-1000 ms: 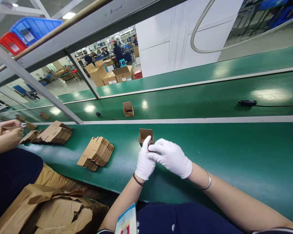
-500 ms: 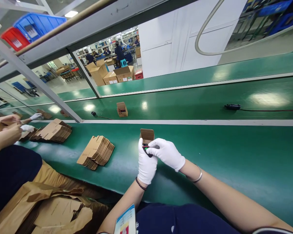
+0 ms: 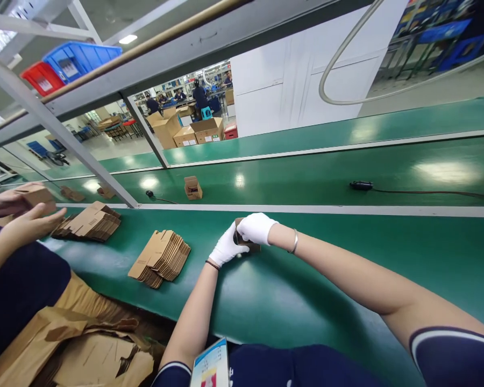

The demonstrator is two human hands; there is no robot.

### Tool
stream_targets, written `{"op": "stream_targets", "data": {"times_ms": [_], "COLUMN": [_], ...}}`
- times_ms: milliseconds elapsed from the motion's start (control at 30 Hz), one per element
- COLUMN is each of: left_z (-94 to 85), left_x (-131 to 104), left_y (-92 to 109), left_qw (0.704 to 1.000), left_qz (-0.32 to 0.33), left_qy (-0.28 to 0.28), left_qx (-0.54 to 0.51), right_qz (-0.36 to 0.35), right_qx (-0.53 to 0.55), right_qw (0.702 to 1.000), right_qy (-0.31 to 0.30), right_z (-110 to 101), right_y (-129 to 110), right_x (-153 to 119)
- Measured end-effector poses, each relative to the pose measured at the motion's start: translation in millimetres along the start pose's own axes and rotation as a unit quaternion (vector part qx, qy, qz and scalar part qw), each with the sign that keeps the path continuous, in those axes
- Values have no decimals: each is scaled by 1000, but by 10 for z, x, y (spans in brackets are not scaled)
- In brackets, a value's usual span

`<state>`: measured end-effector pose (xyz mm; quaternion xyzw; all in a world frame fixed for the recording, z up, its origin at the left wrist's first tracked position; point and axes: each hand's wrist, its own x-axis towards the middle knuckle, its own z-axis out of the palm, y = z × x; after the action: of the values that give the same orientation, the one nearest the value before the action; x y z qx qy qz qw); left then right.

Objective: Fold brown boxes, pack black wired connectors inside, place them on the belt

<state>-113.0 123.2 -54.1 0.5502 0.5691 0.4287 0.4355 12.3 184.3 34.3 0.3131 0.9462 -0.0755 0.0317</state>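
Observation:
Both my hands wear white gloves and meet over a small brown cardboard box (image 3: pixel 248 246) standing on the near green belt (image 3: pixel 347 258). My left hand (image 3: pixel 226 248) holds the box's left side. My right hand (image 3: pixel 256 228) covers its top, fingers curled down onto it. The small dark device seen earlier is hidden under my hands; whether it is inside the box I cannot tell.
A stack of flat cardboard blanks (image 3: pixel 161 257) lies left of my hands, another stack (image 3: pixel 89 221) farther left. A co-worker's hands (image 3: pixel 24 212) hold a box at the left edge. On the far belt sit an open box (image 3: pixel 192 187) and a black corded part (image 3: pixel 361 185).
My hands reached forward from holding the small dark device in front of the box to closing over the box. The open box and corded part on the far belt drifted left.

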Motion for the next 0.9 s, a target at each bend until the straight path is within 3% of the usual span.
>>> {"op": "stream_targets", "data": {"times_ms": [133,233,367,467,567,767,900], "left_z": [115,127,151,180,214,288,297], "left_x": [-34,-55,-81,-110,-138,-146,-138], "left_y": [-52,-87,-132,-198,-296,-406,-398], "left_qw": [999,997,995,990,968,907,887], "left_qz": [19,40,56,56,68,150,179], "left_qy": [29,55,51,53,85,94,101], "left_qx": [30,45,66,115,227,382,414], "right_qz": [-12,-44,-91,-107,-63,95,105], "right_qx": [-31,-50,-64,-73,-95,-146,-147], "right_qw": [999,998,994,991,992,979,973], "right_qy": [-21,-7,13,33,57,105,143], "right_z": [188,274,394,485,490,230,145], "right_y": [-81,-79,-33,65,355,1327,1591], "right_x": [46,-74,-300,-324,-138,436,679]}}
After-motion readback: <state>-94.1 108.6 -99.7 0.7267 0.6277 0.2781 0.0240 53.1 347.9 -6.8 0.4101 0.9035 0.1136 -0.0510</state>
